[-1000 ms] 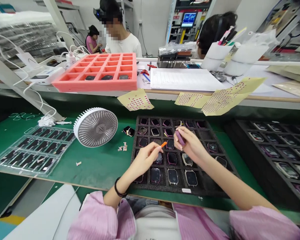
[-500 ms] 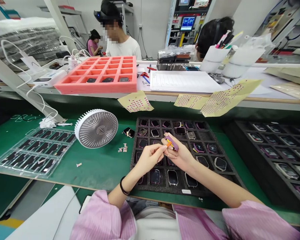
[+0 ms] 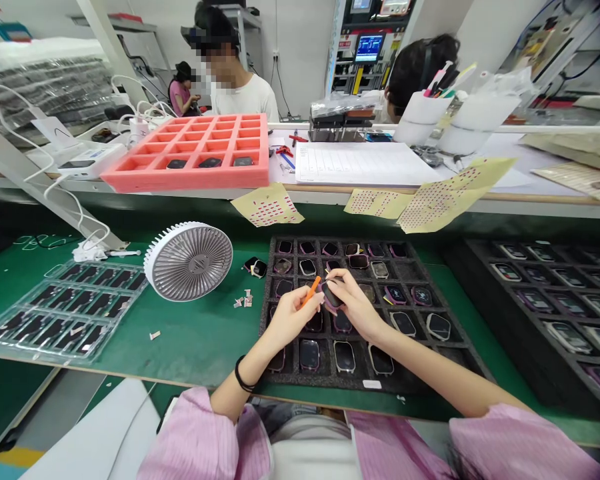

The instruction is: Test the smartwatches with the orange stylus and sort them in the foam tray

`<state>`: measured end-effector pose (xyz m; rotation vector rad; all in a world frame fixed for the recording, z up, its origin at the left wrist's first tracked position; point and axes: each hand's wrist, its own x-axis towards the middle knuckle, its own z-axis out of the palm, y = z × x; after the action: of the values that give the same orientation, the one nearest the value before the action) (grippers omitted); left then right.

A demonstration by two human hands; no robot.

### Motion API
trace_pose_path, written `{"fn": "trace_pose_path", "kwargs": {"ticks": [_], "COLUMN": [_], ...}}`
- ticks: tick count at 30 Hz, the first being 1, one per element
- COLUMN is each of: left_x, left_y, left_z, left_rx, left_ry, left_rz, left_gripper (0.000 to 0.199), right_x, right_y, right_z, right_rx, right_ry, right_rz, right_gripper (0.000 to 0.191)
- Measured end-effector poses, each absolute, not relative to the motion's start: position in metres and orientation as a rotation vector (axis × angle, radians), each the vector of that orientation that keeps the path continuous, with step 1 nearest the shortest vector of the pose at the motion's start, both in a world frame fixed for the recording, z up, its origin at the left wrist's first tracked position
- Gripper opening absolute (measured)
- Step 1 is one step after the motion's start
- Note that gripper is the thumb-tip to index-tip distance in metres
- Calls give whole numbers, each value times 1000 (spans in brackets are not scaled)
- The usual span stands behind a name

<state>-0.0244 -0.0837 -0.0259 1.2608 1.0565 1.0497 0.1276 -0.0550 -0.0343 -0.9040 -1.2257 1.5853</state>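
Observation:
My left hand [image 3: 291, 316] is closed on a thin orange stick [image 3: 311, 292], which points up and away from me. Its fingertips are close to a purple-edged smartwatch case [image 3: 333, 297] that my right hand [image 3: 358, 305] grips from the right side. The fingers of my right hand wrap over the top of the case, so part of it is hidden. Both hands are above a black foam tray [image 3: 320, 381], whose compartments hold several smartwatch cases, among them a silver-edged one [image 3: 345, 357] near the front.
Left of the tray stand a white fan [image 3: 190, 261] and a clear plastic tray [image 3: 70, 307] with black parts. Small tabs [image 3: 243, 300] lie beside the fan. A second black foam tray [image 3: 525, 300] sits at right. Behind, a shelf carries a pink foam tray [image 3: 190, 180] and papers [image 3: 355, 163].
My right hand has turned the watch case, so its dark face shows more. The orange stick has come away from the case and now points upward in my left hand.

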Motion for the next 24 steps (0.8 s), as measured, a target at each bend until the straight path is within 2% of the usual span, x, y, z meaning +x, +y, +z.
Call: {"fn": "trace_pose_path", "kwargs": {"ticks": [2,5,6,10,15,20,24], "left_x": [-42,-82,-96,-134,-146,-146,-137], "left_y": [-85,-87,-88,-90,-89,-90,-94], "left_z": [-29,-38,-42,-62,-76,-73,-65], "left_rx": [1293,1461,1534,1642,1619,1523,1576], "left_ry": [1165,1504,1643,1953,2077,2026,1849], "left_rz": [1033,1024,989,806,671,727,843], "left_gripper": [40,39,39,37,34,28,35], "right_x": [153,215,238,307,319,297,284], "right_y": [-37,0,12,44,49,48,58], "right_z": [-45,-60,-64,-77,-90,-97,-99], "right_rx": [-1039,-1421,-1489,-1673,-1741,-1747,-1681], "right_ry": [-1360,-1643,-1655,-1657,-1794,-2058,-2037], "right_rz": [1368,692,602,419,312,31,235], "right_gripper": [26,33,34,26,21,35,46]}}
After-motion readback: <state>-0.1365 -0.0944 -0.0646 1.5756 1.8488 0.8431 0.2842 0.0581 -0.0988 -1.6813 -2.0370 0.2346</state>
